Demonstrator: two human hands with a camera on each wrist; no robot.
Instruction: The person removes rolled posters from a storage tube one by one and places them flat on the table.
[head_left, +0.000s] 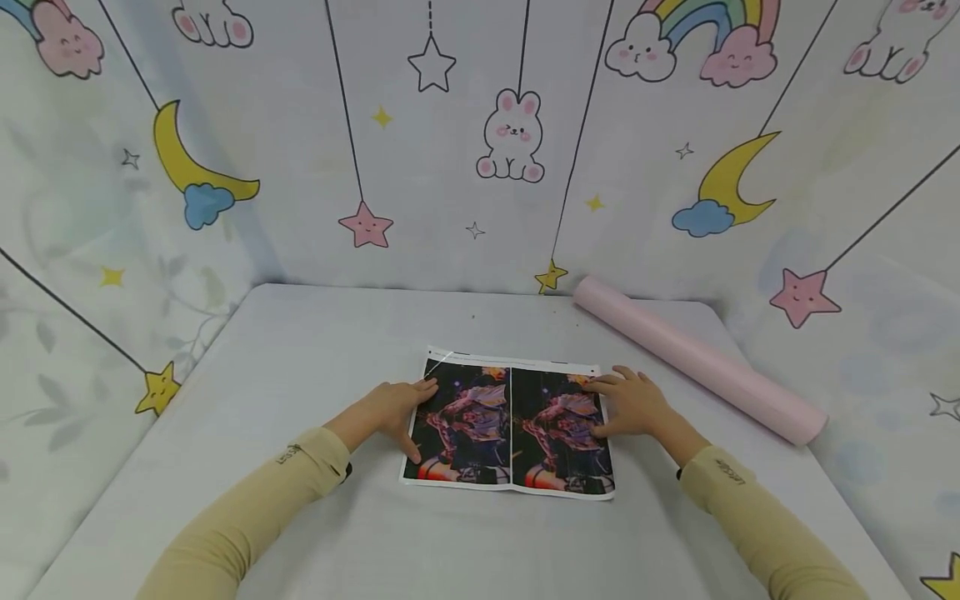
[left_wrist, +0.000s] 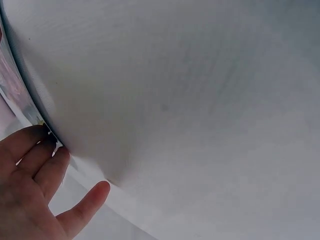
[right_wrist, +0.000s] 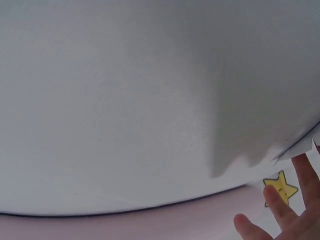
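Note:
A white-bordered printed sheet [head_left: 562, 437] lies on the white table, showing two matching dark pictures side by side with purple, red and orange figures. At its left edge my left hand [head_left: 393, 410] rests with thumb and fingers spread, fingertips on the print. My right hand [head_left: 636, 406] touches the opposite edge near the upper right corner, fingers extended and apart. In the left wrist view, the left hand [left_wrist: 30, 187] has its fingertips right at the sheet's edge. From the right wrist, the right hand [right_wrist: 305, 222] shows loosely spread fingers beside a white corner of the sheet [right_wrist: 302, 147].
A long pale pink roll [head_left: 697, 358] lies slantwise on the right side of the white table [head_left: 315, 333]. Behind and along both sides hangs a white cloth [head_left: 450, 167] printed with stars, moons, bunnies and rainbows. Beige sleeves [head_left: 255, 508] cover both forearms.

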